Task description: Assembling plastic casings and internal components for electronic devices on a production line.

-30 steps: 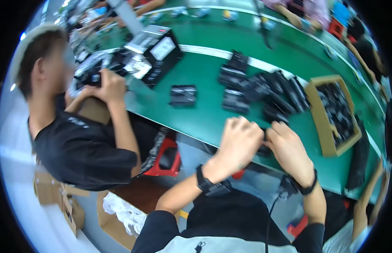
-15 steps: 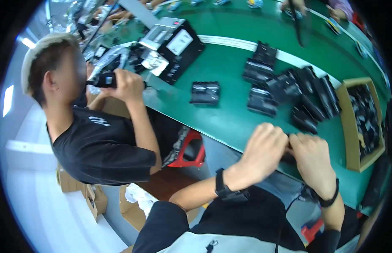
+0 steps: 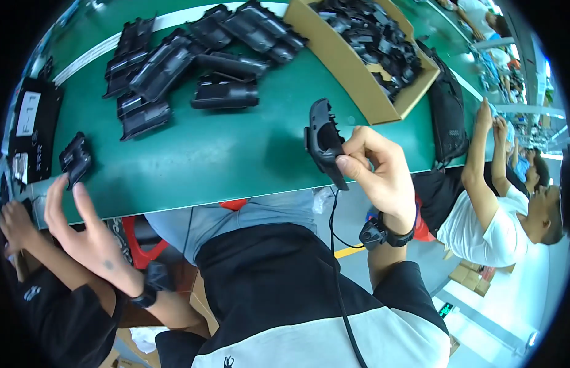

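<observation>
My right hand [image 3: 383, 175] pinches a curved black plastic shell [image 3: 323, 136] between thumb and fingers, holding it up above the near edge of the table. Small teeth show along one side of that shell. Out to the left, my left hand [image 3: 92, 239] reaches with thumb and fingers apart. Its fingertips are at the lower end of a small black plastic part [image 3: 76, 158] on the green tabletop; whether they touch it I cannot tell. Several more black plastic shells [image 3: 165, 64] lie in a loose pile on the far side of the table.
An open cardboard box [image 3: 352, 80] full of small black parts stands at the back right, with a black bag [image 3: 447, 116] beside it. On the far left is a black boxy machine [image 3: 36, 129]. A co-worker's arm [image 3: 58, 260] is close to my left hand; another person [image 3: 493, 214] sits at right.
The view has swung to the right. My hands, close together before, are now apart: the left has gone out toward the lone part, while the right holds a shell up.
</observation>
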Demonstrator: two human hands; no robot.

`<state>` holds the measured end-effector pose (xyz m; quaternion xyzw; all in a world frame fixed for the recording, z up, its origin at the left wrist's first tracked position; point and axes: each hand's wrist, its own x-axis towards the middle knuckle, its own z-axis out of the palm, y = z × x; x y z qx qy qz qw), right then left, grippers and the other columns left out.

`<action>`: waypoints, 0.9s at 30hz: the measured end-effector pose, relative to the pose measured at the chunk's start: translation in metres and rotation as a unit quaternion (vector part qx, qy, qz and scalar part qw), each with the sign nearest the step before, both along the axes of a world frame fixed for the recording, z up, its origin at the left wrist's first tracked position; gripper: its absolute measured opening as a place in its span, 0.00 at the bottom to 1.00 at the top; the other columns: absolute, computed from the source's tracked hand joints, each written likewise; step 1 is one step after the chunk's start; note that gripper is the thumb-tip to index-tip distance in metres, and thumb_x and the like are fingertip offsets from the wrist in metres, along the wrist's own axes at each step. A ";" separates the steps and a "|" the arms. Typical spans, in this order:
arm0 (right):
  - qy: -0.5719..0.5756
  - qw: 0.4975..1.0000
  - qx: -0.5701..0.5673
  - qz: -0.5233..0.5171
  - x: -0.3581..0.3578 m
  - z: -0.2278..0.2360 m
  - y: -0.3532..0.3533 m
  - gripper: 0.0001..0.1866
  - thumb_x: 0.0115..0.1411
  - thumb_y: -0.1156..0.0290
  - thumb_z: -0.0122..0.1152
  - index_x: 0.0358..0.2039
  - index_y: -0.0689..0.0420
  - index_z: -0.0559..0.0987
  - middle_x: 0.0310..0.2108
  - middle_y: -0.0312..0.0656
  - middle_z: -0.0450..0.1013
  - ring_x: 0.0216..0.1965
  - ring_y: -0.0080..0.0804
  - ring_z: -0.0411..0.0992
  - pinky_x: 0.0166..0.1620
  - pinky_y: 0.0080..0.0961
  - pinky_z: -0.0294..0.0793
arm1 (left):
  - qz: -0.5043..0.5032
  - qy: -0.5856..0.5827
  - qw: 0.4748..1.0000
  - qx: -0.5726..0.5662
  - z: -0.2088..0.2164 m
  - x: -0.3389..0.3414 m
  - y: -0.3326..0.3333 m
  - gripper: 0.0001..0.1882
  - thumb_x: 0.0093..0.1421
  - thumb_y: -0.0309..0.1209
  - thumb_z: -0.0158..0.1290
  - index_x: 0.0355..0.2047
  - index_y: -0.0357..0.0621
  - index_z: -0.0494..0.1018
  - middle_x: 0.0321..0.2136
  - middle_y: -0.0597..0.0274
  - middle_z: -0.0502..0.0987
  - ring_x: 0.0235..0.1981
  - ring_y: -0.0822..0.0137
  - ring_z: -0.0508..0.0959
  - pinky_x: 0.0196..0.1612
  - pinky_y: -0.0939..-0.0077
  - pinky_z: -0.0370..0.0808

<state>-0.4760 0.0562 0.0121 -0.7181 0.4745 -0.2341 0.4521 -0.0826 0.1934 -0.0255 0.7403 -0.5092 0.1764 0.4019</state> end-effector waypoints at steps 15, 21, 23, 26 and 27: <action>-0.063 0.980 -0.185 0.047 0.012 -0.005 0.013 0.08 0.54 0.78 0.76 0.34 0.59 0.84 0.26 0.36 0.67 0.23 0.26 0.62 0.28 0.27 0.61 | 0.070 -0.009 0.979 0.189 -0.044 0.082 0.011 0.12 0.70 0.32 0.59 0.50 0.41 0.82 0.56 0.52 0.80 0.59 0.53 0.78 0.64 0.59 0.69; -0.075 0.981 -0.168 0.060 0.017 -0.006 0.015 0.07 0.55 0.76 0.76 0.33 0.59 0.85 0.27 0.36 0.69 0.24 0.25 0.64 0.28 0.27 0.62 | 0.064 -0.057 0.995 0.057 -0.032 0.061 0.008 0.10 0.66 0.36 0.65 0.39 0.42 0.87 0.41 0.52 0.82 0.44 0.52 0.81 0.52 0.57 0.76; -0.085 0.981 -0.165 0.065 0.018 -0.009 0.015 0.07 0.55 0.76 0.77 0.33 0.59 0.85 0.27 0.36 0.69 0.25 0.25 0.64 0.28 0.27 0.62 | 0.064 -0.063 0.995 0.037 -0.030 0.052 0.009 0.10 0.65 0.36 0.66 0.37 0.42 0.87 0.38 0.52 0.82 0.41 0.52 0.81 0.50 0.56 0.77; -0.114 0.977 -0.166 0.069 0.020 -0.014 0.017 0.08 0.54 0.73 0.78 0.33 0.58 0.86 0.27 0.36 0.68 0.25 0.26 0.65 0.28 0.27 0.62 | 0.049 -0.034 0.998 0.007 -0.026 0.041 0.010 0.10 0.64 0.35 0.67 0.36 0.40 0.86 0.41 0.52 0.82 0.44 0.51 0.81 0.51 0.56 0.78; -0.113 0.977 -0.165 0.068 0.021 -0.014 0.017 0.08 0.54 0.73 0.78 0.33 0.58 0.86 0.27 0.36 0.68 0.25 0.26 0.65 0.28 0.27 0.62 | 0.048 -0.034 0.998 0.008 -0.023 0.035 0.012 0.10 0.64 0.35 0.67 0.36 0.40 0.86 0.41 0.52 0.82 0.44 0.51 0.81 0.51 0.56 0.78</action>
